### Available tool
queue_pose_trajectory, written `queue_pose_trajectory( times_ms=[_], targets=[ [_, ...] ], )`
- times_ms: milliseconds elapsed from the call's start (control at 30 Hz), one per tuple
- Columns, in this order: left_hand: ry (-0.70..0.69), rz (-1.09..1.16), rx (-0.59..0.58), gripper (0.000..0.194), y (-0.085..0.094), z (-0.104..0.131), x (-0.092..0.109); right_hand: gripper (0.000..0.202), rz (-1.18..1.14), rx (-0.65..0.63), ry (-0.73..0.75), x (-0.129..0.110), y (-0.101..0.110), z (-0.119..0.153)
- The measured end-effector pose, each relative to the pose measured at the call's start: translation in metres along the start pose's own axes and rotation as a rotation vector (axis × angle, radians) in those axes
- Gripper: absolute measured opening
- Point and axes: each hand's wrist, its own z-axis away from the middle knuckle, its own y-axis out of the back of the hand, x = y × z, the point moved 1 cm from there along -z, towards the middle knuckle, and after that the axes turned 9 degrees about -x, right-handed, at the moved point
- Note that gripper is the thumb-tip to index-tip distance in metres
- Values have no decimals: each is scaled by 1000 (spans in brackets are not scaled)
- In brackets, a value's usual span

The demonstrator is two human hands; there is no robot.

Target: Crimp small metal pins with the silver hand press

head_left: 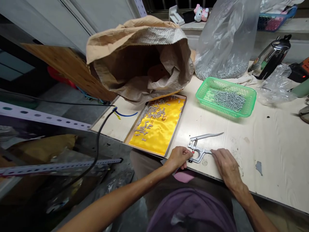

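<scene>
Item: my purple garment (190, 209), nearest, below the table edge. Item: my left hand (178, 158), at that edge, fingertips drawn together at the working end of a hand press (202, 152); whether a small part is pinched there I cannot tell. Item: my right hand (227, 167), fingers together on the tip of the press's lower handle, thumb hidden. The press lies at the near edge of the pale tabletop (217, 125): silver-grey metal, C-shaped frame, coiled spring, a red bit by my left fingertips, its upper handle (209, 135) spread wide from the lower; my left fingers hide part of the frame's end. To the left, a shallow tray (131, 133) lined with yellow cloth (160, 138), small metal pieces (156, 112) strewn mostly over its far half and left side. Beyond my right hand, a green perforated basket (225, 111) holding a heap of similar pieces. Behind the tray, a gaping brown sack (176, 74), bulky, overhanging the tray's far end. Farther off, a clear plastic bag (227, 38), metal pieces at its bottom; right of it, a metal kettle (271, 56). On the sill, a pink-and-white figure (201, 13).
</scene>
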Motion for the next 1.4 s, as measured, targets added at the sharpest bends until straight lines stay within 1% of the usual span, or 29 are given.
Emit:
queue_pose_trajectory(
  times_ms=[167, 333, 500, 567, 633, 700, 733, 800, 867, 900, 967, 1067, 1133, 1200, 1300, 1400],
  targets=[
    [43, -4, -72, 19, 2, -3, -4, 24, 15, 13, -7, -1, -2, 2],
    [78, 124, -109, 21, 0, -2, -4, 24, 49, 15, 4, -1, -3, 3],
    [134, 235, -186, 25, -1, 5, 2, 24, 87, 34, 11, -3, -5, 5],
    [136, 239, -189, 28, -1, 5, 1, 25, 74, 13, 0, -3, -3, 5],
    [130, 228, -188, 32, -2, 4, -2, 25, 6, -47, -4, -1, 1, 3],
    [123, 215, -203, 35, -3, 3, -5, 25, -89, -111, 5, 3, 6, -1],
    [119, 212, -208, 36, -4, 2, -7, 25, -109, -121, 5, 6, 9, -5],
    [117, 207, -204, 35, -5, 2, -9, 27, -55, -96, -6, 12, 12, -15],
    [118, 200, -182, 31, -6, 3, -9, 30, 83, -71, -6, 17, 13, -28],
    [119, 192, -171, 28, -7, 4, -9, 33, 147, -77, 5, 20, 12, -36],
    [116, 161, -160, 21, -9, 5, -7, 34, 232, -128, 41, 25, 10, -50],
    [94, 88, -159, 14, -12, 7, -4, 23, 285, -212, 116, 33, 7, -67],
    [76, 39, -157, 11, -12, 8, -2, 18, 314, -233, 180, 39, 6, -74],
    [68, 1, -158, 10, -12, 8, -1, 17, 348, -218, 245, 45, 6, -78],
    [72, -29, -173, 12, -11, 6, -1, 20, 388, -160, 328, 51, 7, -76],
    [77, -29, -198, 13, -12, 3, -3, 22, 409, -111, 340, 55, 8, -68]
  ],
)
